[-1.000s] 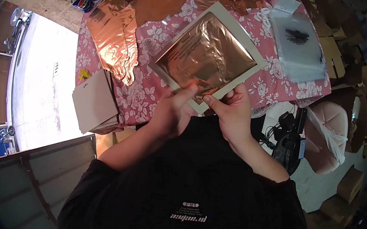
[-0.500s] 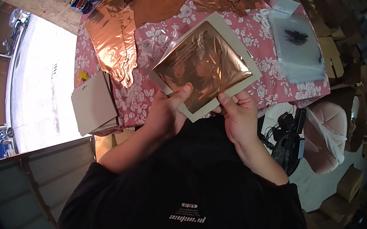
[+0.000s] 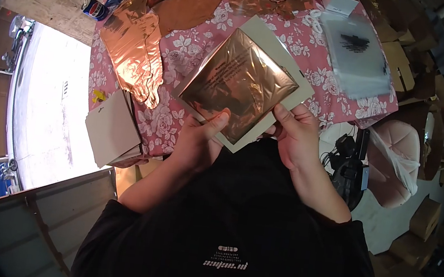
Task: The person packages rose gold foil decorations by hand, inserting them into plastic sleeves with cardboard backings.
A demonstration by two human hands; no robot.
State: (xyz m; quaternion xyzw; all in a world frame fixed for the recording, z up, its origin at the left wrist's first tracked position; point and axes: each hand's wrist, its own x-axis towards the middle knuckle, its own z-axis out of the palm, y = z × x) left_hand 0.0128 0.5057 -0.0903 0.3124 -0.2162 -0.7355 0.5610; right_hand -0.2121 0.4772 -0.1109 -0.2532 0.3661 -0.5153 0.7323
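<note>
A shiny copper-coloured sheet in clear plastic with dark print (image 3: 240,85) lies over a pale square board (image 3: 295,92), both held in front of my chest. My left hand (image 3: 200,135) is closed on the lower left edge, its thumb on the copper-coloured package. At the lower right edge, my right hand (image 3: 297,131) pinches the pale board, thumb on top and fingers underneath. The board shows mostly along the right side and at the top corner.
Copper-coloured sheets (image 3: 132,54) lie on the flowered tablecloth (image 3: 179,57). Clear plastic bags (image 3: 356,55) and a white box (image 3: 336,1) are at the right. A blue can (image 3: 94,9) and stacked pale boards (image 3: 114,130) are at the left.
The copper-coloured package has shifted left over the board, so more of the board shows at the right. My right hand has moved slightly right and up.
</note>
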